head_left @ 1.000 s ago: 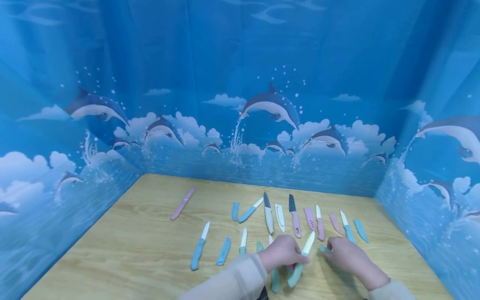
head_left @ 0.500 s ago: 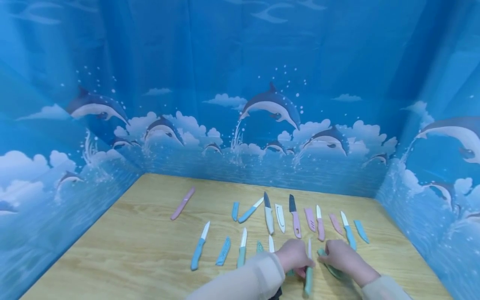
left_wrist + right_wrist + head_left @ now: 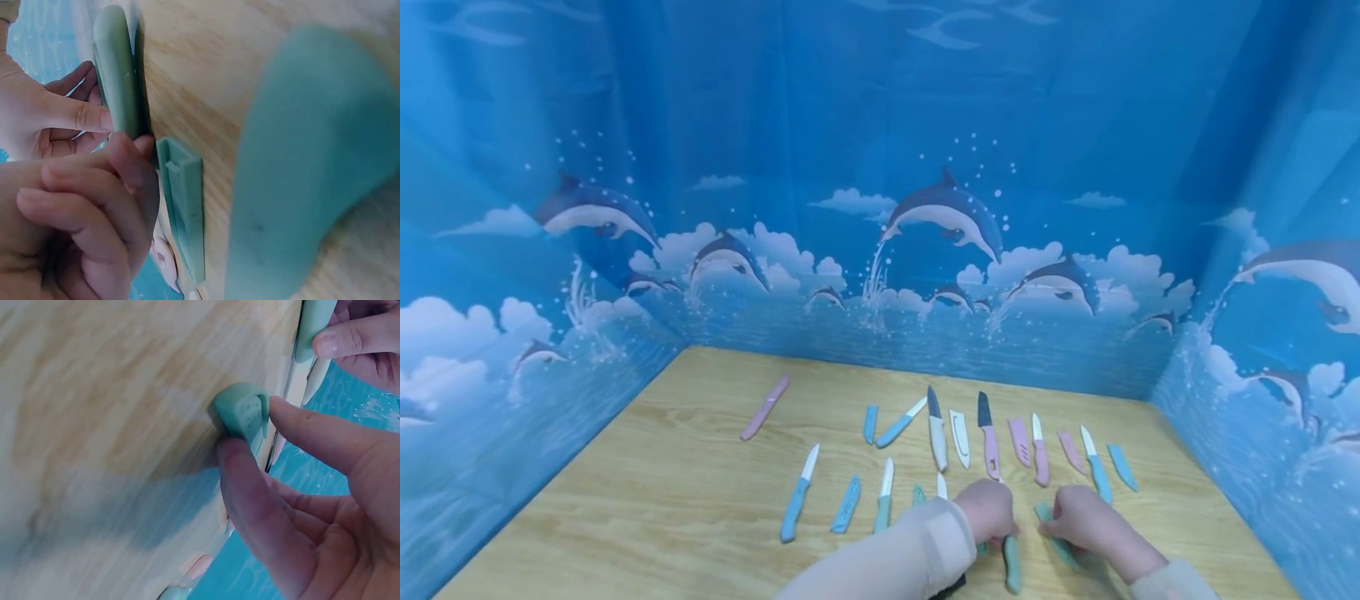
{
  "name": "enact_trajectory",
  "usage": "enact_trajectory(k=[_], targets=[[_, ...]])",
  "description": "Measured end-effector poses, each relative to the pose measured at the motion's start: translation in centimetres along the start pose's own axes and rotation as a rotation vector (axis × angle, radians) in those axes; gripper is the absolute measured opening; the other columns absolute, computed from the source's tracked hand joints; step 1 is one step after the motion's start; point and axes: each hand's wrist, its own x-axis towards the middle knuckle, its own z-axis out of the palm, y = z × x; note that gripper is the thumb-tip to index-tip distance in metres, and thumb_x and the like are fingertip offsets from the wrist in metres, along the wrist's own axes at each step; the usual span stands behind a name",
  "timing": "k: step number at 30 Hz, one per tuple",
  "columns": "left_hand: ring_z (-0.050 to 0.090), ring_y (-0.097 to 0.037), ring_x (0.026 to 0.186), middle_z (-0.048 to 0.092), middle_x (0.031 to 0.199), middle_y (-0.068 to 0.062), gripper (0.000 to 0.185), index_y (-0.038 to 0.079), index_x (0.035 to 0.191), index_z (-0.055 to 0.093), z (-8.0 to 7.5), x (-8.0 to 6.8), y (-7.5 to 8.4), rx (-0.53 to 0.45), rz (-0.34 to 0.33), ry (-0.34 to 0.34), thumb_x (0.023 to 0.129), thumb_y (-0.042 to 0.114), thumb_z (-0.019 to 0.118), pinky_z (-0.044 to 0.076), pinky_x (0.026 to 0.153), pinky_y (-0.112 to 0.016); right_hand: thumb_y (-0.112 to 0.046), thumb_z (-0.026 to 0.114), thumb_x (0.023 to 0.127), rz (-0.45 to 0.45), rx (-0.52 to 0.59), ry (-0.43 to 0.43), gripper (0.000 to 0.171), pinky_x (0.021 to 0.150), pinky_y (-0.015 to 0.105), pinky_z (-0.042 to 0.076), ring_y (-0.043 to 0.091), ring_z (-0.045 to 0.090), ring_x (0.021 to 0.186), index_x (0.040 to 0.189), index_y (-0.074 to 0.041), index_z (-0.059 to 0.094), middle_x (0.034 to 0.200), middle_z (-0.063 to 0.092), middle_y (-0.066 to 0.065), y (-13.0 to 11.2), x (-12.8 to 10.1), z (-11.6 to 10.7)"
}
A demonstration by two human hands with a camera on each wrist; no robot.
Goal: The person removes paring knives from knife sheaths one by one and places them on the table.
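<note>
My left hand point(image 3: 996, 517) grips a green-handled knife point(image 3: 1011, 565) near the table's front edge. The handle points toward me and the hand hides most of the blade. In the left wrist view my fingers point(image 3: 94, 206) curl beside that green handle point(image 3: 115, 69). My right hand point(image 3: 1071, 518), just to the right, pinches a green sheath point(image 3: 1051, 532) low over the wooden table point(image 3: 662, 500). In the right wrist view thumb and forefinger hold the sheath's end point(image 3: 240, 412). The hands are a few centimetres apart.
Several knives and loose sheaths lie in rows beyond my hands, among them a blue knife point(image 3: 797, 493), a blue sheath point(image 3: 847, 503) and a pink sheathed knife point(image 3: 765, 407) at far left. Dolphin-print cloth walls point(image 3: 925, 225) close in three sides.
The green knife swung from tilted right to pointing straight away, and my left hand drew it nearer the front edge. My right hand shifted slightly left with the sheath.
</note>
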Motion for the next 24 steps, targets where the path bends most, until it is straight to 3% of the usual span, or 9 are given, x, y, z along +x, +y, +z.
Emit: enact_trajectory(k=[5,12,15,17,21,24], targets=[[0.04,-0.01,0.041,0.05,0.046,0.002,0.029,0.015,0.07,0.065,0.2,-0.1,0.3,0.071,0.009,0.022,0.088,0.037,0.068,0.035,0.048,-0.021,-0.019,0.077,0.079,0.019,-0.006,0.0,0.027,0.047,0.021,0.039,0.008,0.047,0.046,0.067,-0.007,0.056,0.055,0.053,0.001,0.0,-0.2,0.2],[0.043,-0.01,0.043,0.055,0.049,0.003,0.033,0.015,0.067,0.064,-0.1,-0.4,0.1,0.058,0.01,0.015,0.089,0.039,0.067,0.036,0.05,-0.022,-0.019,0.079,0.078,0.02,-0.006,0.012,0.033,0.044,0.018,0.034,0.005,0.042,0.042,0.057,-0.01,0.056,0.046,0.048,-0.004,0.1,-0.4,0.4],[0.044,-0.011,0.046,0.059,0.053,0.003,0.034,0.016,0.069,0.064,-0.8,-0.7,-0.6,0.052,0.047,0.03,0.091,0.042,0.064,0.037,0.052,-0.022,-0.019,0.079,0.078,0.016,0.01,0.019,0.034,0.043,0.017,0.033,0.005,0.041,0.041,0.056,-0.01,0.055,0.044,0.046,-0.005,0.2,-0.5,0.5],[0.043,-0.01,0.047,0.059,0.054,0.003,0.035,0.016,0.07,0.064,-1.4,-0.9,-1.3,0.027,0.062,0.074,0.092,0.044,0.062,0.037,0.051,-0.022,-0.019,0.079,0.077,0.018,0.023,0.019,0.032,0.043,0.017,0.034,0.005,0.041,0.041,0.057,-0.01,0.055,0.046,0.047,-0.004,0.2,-0.5,0.6],[0.038,-0.009,0.042,0.049,0.047,0.004,0.045,0.012,0.06,0.057,-3.2,-1.3,-3.6,-0.099,0.111,0.242,0.094,0.041,0.06,0.034,0.044,-0.021,-0.02,0.079,0.078,0.037,0.022,0.004,0.029,0.045,0.019,0.037,0.006,0.044,0.043,0.062,-0.009,0.057,0.049,0.051,-0.002,0.2,-0.4,0.6],[0.051,-0.01,0.051,0.058,0.058,0.002,0.039,0.008,0.069,0.063,-4.8,-1.2,-6.2,-0.15,0.128,0.373,0.094,0.038,0.06,0.043,0.048,-0.022,-0.021,0.079,0.079,0.048,0.01,-0.01,0.027,0.045,0.02,0.039,0.007,0.046,0.045,0.064,-0.009,0.059,0.051,0.054,0.0,0.2,-0.4,0.5]])
